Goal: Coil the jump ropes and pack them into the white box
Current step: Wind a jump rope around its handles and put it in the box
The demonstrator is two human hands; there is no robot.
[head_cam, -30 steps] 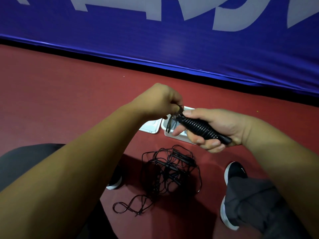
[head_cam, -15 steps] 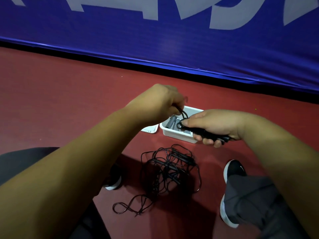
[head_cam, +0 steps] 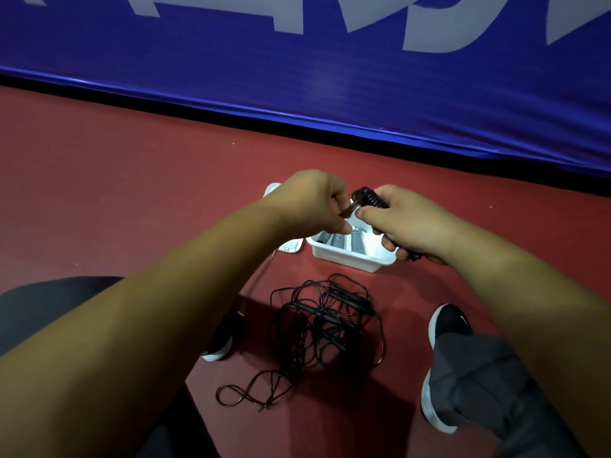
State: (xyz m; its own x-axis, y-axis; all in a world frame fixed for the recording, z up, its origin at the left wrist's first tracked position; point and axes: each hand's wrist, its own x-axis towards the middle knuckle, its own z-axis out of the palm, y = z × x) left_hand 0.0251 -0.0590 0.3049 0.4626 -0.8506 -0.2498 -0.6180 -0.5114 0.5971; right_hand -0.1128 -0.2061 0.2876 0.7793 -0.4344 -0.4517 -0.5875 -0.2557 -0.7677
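My right hand (head_cam: 406,223) grips a coiled black jump rope bundle (head_cam: 368,198) by its ribbed handles, held above the white box (head_cam: 350,257). My left hand (head_cam: 314,203) pinches the rope's end right beside the bundle. Grey ribbed handles (head_cam: 355,241) lie inside the box. A tangled pile of black jump ropes (head_cam: 325,325) lies on the red floor in front of the box, with a loose loop (head_cam: 246,391) trailing to the left.
The box's white lid (head_cam: 291,247) lies on the floor left of the box, mostly behind my left arm. My two black shoes (head_cam: 446,325) (head_cam: 218,345) flank the rope pile. A blue banner (head_cam: 297,71) stands along the far edge of the floor.
Both hands have shifted a little away and the right hand has tilted the bundle so its top end points up. The left hand stays pinched on the rope at the bundle.
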